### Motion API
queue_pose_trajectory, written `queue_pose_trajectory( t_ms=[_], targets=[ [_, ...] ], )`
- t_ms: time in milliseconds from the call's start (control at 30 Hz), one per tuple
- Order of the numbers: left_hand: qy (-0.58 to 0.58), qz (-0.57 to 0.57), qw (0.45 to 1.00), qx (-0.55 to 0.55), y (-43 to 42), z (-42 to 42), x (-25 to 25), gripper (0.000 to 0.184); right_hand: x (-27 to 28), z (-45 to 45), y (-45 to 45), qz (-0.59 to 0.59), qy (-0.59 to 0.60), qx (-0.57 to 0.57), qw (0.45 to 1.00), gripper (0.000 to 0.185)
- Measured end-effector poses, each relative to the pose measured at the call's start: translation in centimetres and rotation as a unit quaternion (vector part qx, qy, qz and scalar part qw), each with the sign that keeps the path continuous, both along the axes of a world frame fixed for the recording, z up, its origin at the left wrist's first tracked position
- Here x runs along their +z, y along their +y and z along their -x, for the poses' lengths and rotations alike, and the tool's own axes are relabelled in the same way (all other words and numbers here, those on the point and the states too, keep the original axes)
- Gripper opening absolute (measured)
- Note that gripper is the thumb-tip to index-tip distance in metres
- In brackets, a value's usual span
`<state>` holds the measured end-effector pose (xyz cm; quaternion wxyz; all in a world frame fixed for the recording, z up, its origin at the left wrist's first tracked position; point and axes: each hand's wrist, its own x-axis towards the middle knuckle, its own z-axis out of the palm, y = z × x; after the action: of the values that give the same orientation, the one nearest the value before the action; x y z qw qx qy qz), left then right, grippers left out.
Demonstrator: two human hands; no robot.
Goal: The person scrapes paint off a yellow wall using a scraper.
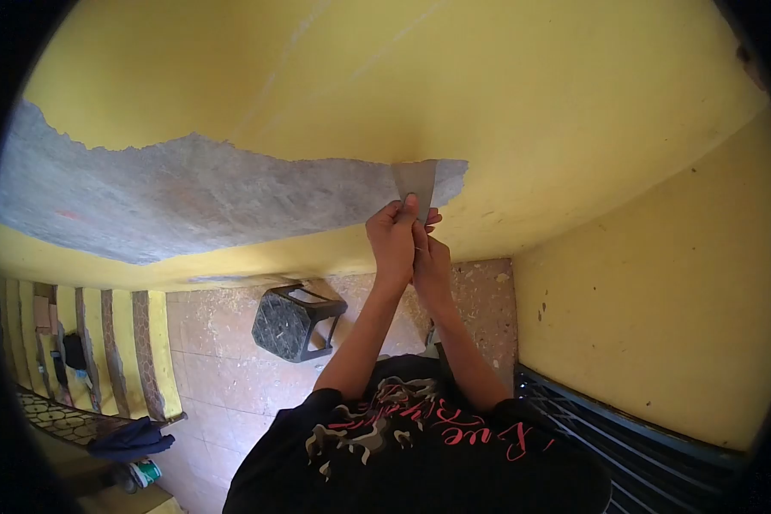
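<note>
- While the left hand (pixel 391 236) and right hand (pixel 433 257) were closed around a scraper (pixel 415 182), its blade met the ragged yellow paint (pixel 488 103).
- Below stood a stool (pixel 284 325).

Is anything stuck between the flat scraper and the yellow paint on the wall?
No, nothing that I can see. The left hand and right hand hold the scraper, and its far edge looks right up at the ragged edge of the yellow paint. The stool is lower down, off to the left.
</note>
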<state>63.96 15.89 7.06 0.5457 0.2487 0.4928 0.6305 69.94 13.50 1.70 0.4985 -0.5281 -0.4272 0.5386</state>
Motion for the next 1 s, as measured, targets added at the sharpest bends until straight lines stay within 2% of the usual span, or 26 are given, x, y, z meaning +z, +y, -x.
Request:
queue_pose_trajectory(
  t_ms=[100, 167, 267, 367, 500, 567, 600, 667, 767, 867, 967, 1000],
  targets=[
    [0.021, -0.039, 0.999, 0.003, 0.0, 0.2, -2.6, 0.032, -1.8, 0.0, 0.1, -0.023, -0.001, 0.003, 1.000, 0.056],
    [0.019, -0.016, 1.000, 0.000, 0.0, 0.2, -4.4, 0.031, -3.6, 0.4, 0.2, -0.033, -0.035, -0.029, 0.998, 0.055],
    [-0.011, -0.023, 1.000, -0.001, 0.0, 0.0, -0.4, 0.030, 0.6, -0.1, -0.2, 0.011, 0.005, -0.005, 1.000, 0.054],
    [0.002, -0.021, 1.000, -0.002, 0.1, 0.0, -2.0, 0.030, -1.6, -0.1, 0.2, -0.003, 0.008, -0.008, 1.000, 0.053],
    [-0.020, -0.016, 1.000, 0.004, 0.5, -0.1, -1.4, 0.032, -0.6, -0.1, 0.5, -0.024, -0.014, -0.021, 0.999, 0.052],
    [-0.007, -0.004, 1.000, -0.014, -0.2, 0.0, 0.4, 0.034, 1.8, -0.4, -0.4, 0.049, 0.021, 0.005, 0.999, 0.050],
    [-0.005, -0.005, 1.000, -0.015, 0.1, 0.1, -0.3, 0.034, 0.8, -0.1, -0.1, 0.047, 0.023, 0.004, 0.999, 0.050],
    [0.040, -0.011, 0.999, -0.005, -0.1, 0.0, -2.5, 0.034, -1.8, 0.2, -0.1, -0.036, -0.016, -0.044, 0.998, 0.049],
    [0.003, -0.032, 0.999, 0.006, 0.2, -0.4, -1.5, 0.035, -0.3, 0.0, 0.3, -0.068, -0.071, -0.049, 0.994, 0.049],
    [-0.003, -0.043, 0.999, -0.001, 0.0, -0.4, -1.5, 0.036, -0.1, -0.9, 0.1, -0.040, -0.048, -0.005, 0.998, 0.048],
    [-0.009, -0.011, 1.000, 0.020, -0.1, -0.6, -3.9, 0.034, -2.9, -0.5, -0.1, 0.002, -0.040, -0.004, 0.999, 0.052],
    [-0.009, -0.013, 1.000, 0.019, 0.1, -0.6, -2.9, 0.034, -2.3, -0.3, 0.1, 0.000, -0.039, -0.005, 0.999, 0.052]
  ],
)
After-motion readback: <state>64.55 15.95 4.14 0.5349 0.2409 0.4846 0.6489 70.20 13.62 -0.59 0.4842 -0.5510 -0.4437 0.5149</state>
